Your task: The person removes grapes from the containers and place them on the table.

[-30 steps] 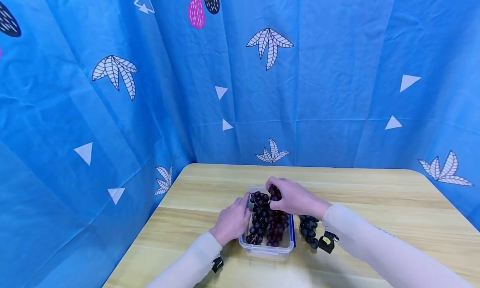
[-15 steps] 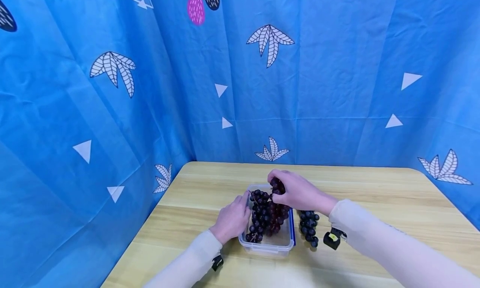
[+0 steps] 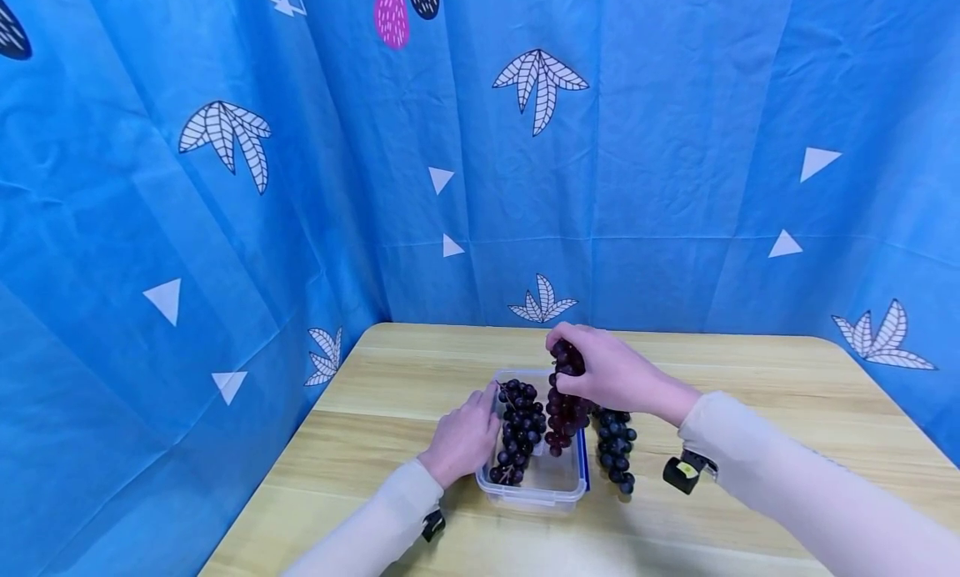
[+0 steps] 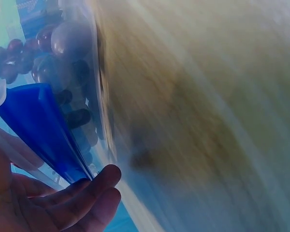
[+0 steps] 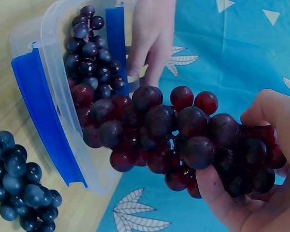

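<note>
My right hand (image 3: 611, 377) holds a bunch of dark red grapes (image 5: 159, 125) by its upper end, and the bunch hangs over the right side of a clear plastic food container (image 3: 528, 498). Inside the container, along its left side, lies a dark purple bunch of grapes (image 3: 517, 431). My left hand (image 3: 461, 439) grips the container's left wall, its fingers beside a blue side clip (image 4: 41, 130) in the left wrist view.
A blue-black bunch of grapes (image 3: 617, 452) lies on the wooden table (image 3: 420, 360), just right of the container. Another blue clip (image 5: 48, 121) hangs on the container's right side. A blue patterned curtain (image 3: 675, 185) stands behind the table.
My right hand has lifted the dark red grapes up and to the right, off the container's floor. My left hand stays at the container's left wall.
</note>
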Demonstrator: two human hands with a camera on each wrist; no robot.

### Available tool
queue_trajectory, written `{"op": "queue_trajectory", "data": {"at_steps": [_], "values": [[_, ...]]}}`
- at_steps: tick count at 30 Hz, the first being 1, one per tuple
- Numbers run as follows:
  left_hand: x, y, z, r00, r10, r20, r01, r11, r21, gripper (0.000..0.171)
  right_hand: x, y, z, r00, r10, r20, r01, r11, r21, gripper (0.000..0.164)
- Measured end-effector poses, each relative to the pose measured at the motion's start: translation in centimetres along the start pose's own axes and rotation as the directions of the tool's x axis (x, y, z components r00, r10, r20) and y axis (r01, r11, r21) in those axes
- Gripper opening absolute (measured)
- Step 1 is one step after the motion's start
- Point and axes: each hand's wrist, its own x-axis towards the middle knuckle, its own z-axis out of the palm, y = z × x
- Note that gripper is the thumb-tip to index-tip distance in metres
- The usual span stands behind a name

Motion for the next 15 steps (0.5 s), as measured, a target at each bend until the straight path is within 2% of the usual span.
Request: {"op": "queue_trajectory", "data": {"at_steps": [6, 15], "values": [[0.1, 0.1, -0.1, 1.0, -0.005, 0.003, 0.005, 1.0, -0.001, 0.057, -0.4, -0.1, -1.2, 1.0, 0.008, -0.017, -0.008, 1.0, 0.011, 0.035], [0.0, 0.0, 0.1, 1.0, -0.003, 0.003, 0.004, 1.0, -0.004, 0.057, -1.8, 0.2, -2.7, 0.998, 0.024, -0.058, -0.026, 0.999, -0.036, 0.036]]}}
